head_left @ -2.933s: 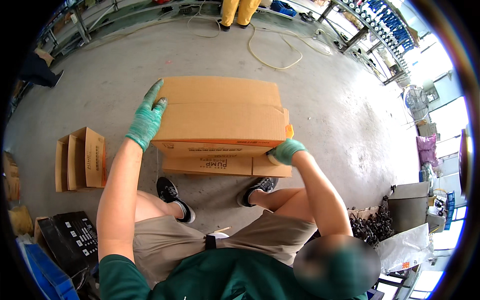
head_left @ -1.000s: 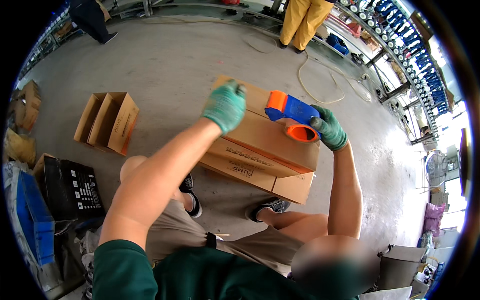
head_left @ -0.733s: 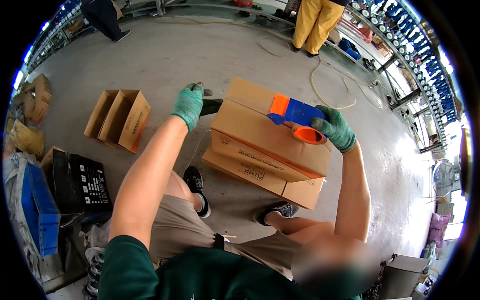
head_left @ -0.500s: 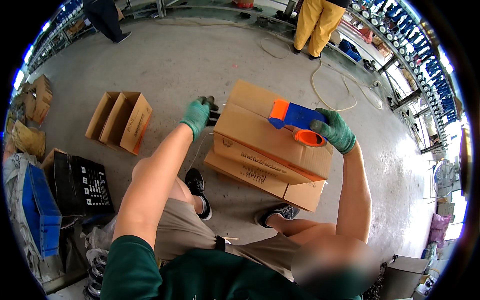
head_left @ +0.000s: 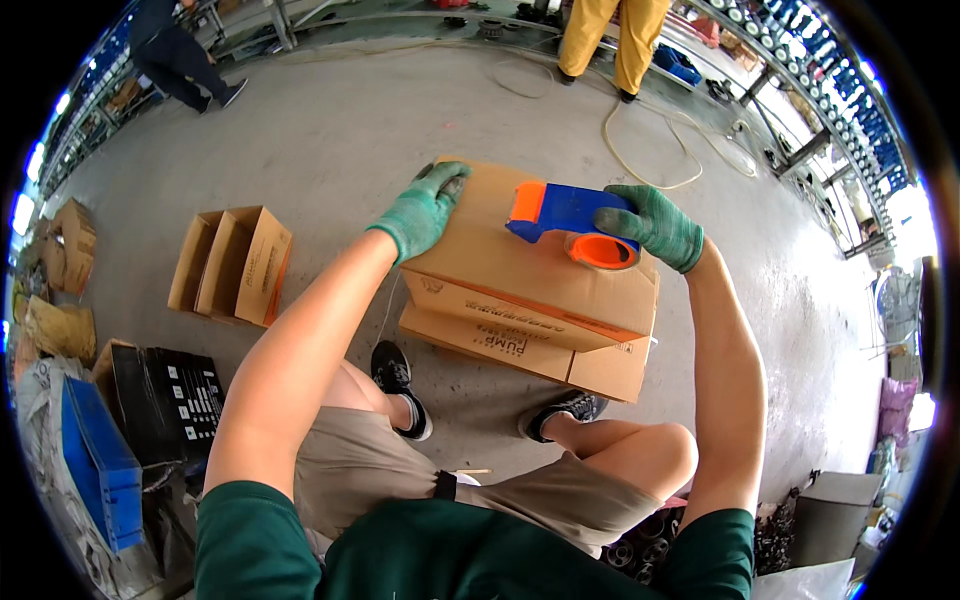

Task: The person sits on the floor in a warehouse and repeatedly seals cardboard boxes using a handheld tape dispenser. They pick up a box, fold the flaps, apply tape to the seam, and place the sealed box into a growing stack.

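A: What is found on the near side of the brown rectangular cardboard box (head_left: 525, 275)?

B: Two black shoes with pale soles (head_left: 391, 372) are planted there. Beneath the box, a second brown cardboard box (head_left: 480, 340) is seen jutting out on that side.

A: How is the upper one met by the hands?

B: Its left end is covered by the green-gloved left hand (head_left: 422, 212), the fingers stretched toward the far corner; whether anything is pinched cannot be told. Over its right part, a blue and orange tape dispenser (head_left: 578, 210) is gripped by the green-gloved right hand (head_left: 655, 228), with the thumb laid across the blue body.

A: And farther out?

B: Left of the box, an open brown divided carton (head_left: 265, 262) is stood. Beyond it, a pale looped hose (head_left: 652, 183) is strewn below a person in yellow trousers (head_left: 590, 35).
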`<action>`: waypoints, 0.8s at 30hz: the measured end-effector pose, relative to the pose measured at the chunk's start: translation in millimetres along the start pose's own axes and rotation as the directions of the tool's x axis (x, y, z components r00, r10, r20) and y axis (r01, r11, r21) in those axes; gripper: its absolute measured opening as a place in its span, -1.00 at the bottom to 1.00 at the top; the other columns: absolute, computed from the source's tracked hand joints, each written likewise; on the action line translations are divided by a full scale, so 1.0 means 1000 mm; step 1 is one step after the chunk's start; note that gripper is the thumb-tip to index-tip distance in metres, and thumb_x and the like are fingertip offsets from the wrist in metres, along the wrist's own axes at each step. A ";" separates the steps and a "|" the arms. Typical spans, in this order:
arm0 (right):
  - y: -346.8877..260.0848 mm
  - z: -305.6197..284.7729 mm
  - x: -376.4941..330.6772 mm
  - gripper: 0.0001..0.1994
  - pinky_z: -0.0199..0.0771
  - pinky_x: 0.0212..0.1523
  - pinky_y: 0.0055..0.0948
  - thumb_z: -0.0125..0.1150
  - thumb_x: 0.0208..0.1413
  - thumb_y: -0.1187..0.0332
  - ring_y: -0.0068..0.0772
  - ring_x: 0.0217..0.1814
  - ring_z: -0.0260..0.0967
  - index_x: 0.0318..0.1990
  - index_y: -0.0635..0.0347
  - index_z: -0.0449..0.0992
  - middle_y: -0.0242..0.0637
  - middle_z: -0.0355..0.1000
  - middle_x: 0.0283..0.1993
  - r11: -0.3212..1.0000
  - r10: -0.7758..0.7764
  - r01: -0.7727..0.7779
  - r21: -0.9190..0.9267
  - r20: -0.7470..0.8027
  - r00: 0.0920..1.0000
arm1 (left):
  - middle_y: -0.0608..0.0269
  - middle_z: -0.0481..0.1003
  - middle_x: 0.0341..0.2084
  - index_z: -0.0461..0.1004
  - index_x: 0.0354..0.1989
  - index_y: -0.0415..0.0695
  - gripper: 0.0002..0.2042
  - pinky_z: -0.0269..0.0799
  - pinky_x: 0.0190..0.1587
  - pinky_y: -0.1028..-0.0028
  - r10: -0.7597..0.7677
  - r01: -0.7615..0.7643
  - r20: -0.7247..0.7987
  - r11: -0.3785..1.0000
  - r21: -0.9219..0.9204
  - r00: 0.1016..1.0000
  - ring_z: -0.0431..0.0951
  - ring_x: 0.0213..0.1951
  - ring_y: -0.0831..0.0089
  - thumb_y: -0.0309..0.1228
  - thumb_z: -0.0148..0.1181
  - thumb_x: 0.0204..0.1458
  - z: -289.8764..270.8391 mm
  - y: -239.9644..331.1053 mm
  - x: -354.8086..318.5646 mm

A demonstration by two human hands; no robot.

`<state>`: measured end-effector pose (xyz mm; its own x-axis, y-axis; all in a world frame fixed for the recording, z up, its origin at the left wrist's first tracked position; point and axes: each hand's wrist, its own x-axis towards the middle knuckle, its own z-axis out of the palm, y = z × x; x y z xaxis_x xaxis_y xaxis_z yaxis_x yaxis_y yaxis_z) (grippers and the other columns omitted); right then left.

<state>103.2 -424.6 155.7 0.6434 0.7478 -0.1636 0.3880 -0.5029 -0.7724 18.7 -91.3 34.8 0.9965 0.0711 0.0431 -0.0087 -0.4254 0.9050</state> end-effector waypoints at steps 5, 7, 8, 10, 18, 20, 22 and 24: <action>0.011 -0.058 -0.056 -0.31 0.45 0.08 -0.40 0.36 0.05 -0.08 -0.39 0.01 0.46 0.07 0.47 0.50 -0.10 0.55 -0.04 0.943 0.274 -0.267 -0.199 0.007 0.962 | 0.30 0.37 0.23 0.37 0.26 0.12 -0.65 0.13 0.36 0.39 -0.080 0.081 0.052 0.996 -0.029 0.995 0.30 0.26 0.36 -0.11 -0.08 0.40 -0.009 0.018 -0.017; 0.025 -0.091 -0.102 -0.26 0.48 0.06 -0.36 0.36 -0.02 -0.13 -0.37 -0.04 0.48 0.06 0.46 0.52 -0.11 0.56 -0.11 0.886 0.380 -0.379 -0.268 -0.048 0.924 | 0.30 0.37 0.23 0.36 0.28 0.14 -0.63 0.11 0.37 0.37 -0.053 0.056 0.073 0.998 -0.040 0.996 0.28 0.27 0.36 -0.08 -0.05 0.38 -0.011 0.012 -0.017; 0.035 -0.110 -0.122 -0.29 0.50 0.00 -0.35 0.37 -0.05 -0.11 -0.38 -0.10 0.49 0.03 0.44 0.54 -0.14 0.57 -0.16 0.864 0.416 -0.405 -0.298 -0.029 0.909 | 0.29 0.35 0.24 0.34 0.30 0.13 -0.58 0.14 0.36 0.35 -0.095 0.096 0.069 0.995 -0.006 0.993 0.27 0.28 0.35 -0.05 0.03 0.34 -0.012 0.010 -0.013; 0.050 -0.135 -0.156 -0.40 0.49 -0.13 -0.36 0.37 -0.05 -0.04 -0.42 -0.22 0.47 -0.08 0.38 0.57 -0.20 0.55 -0.28 0.829 0.460 -0.443 -0.343 -0.034 0.887 | 0.26 0.34 0.26 0.33 0.30 0.13 -0.54 0.16 0.36 0.32 -0.139 0.139 0.064 0.990 0.019 0.988 0.26 0.30 0.33 -0.02 0.09 0.29 -0.009 0.027 -0.017; 0.063 -0.115 -0.136 -0.53 0.48 -0.23 -0.33 0.39 -0.04 0.05 -0.38 -0.32 0.46 -0.18 0.35 0.61 -0.14 0.55 -0.37 0.753 0.496 -0.465 -0.465 -0.063 0.866 | 0.13 0.36 0.26 0.31 0.28 0.11 -0.43 0.34 0.29 0.21 -0.144 0.141 0.015 0.981 0.131 0.989 0.37 0.23 0.20 -0.08 0.32 0.12 -0.004 0.042 -0.022; 0.074 -0.106 -0.127 -0.54 0.48 -0.22 -0.31 0.38 -0.02 0.04 -0.35 -0.32 0.47 -0.18 0.33 0.61 -0.10 0.55 -0.36 0.751 0.501 -0.468 -0.466 -0.060 0.864 | 0.11 0.30 0.31 0.33 0.27 0.11 -0.44 0.32 0.31 0.23 -0.171 0.168 0.034 0.982 0.086 0.985 0.33 0.29 0.14 -0.10 0.34 0.12 -0.002 0.042 -0.018; 0.076 -0.092 -0.113 -0.54 0.48 -0.21 -0.30 0.38 -0.01 0.03 -0.31 -0.32 0.47 -0.19 0.32 0.62 -0.10 0.56 -0.35 0.766 0.470 -0.437 -0.472 -0.052 0.881 | 0.11 0.20 0.38 0.32 0.29 0.14 -0.46 0.22 0.36 0.18 -0.110 0.110 -0.009 0.973 0.205 0.994 0.22 0.37 0.10 -0.11 0.30 0.14 -0.005 0.037 -0.018; 0.069 -0.078 -0.098 -0.51 0.49 -0.18 -0.28 0.37 -0.01 -0.01 -0.25 -0.30 0.48 -0.18 0.31 0.63 -0.08 0.57 -0.31 0.776 0.458 -0.414 -0.475 -0.027 0.889 | 0.13 0.07 0.47 0.31 0.33 0.20 -0.49 0.06 0.44 0.07 0.065 -0.024 -0.072 0.883 0.468 0.995 0.03 0.47 0.06 -0.10 0.22 0.21 -0.002 0.034 -0.018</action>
<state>118.5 -566.1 166.0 0.7669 0.4227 -0.4829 0.3480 -0.9061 -0.2405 0.2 -105.3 65.5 0.9853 0.1080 0.1323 0.0071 -0.8000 0.5999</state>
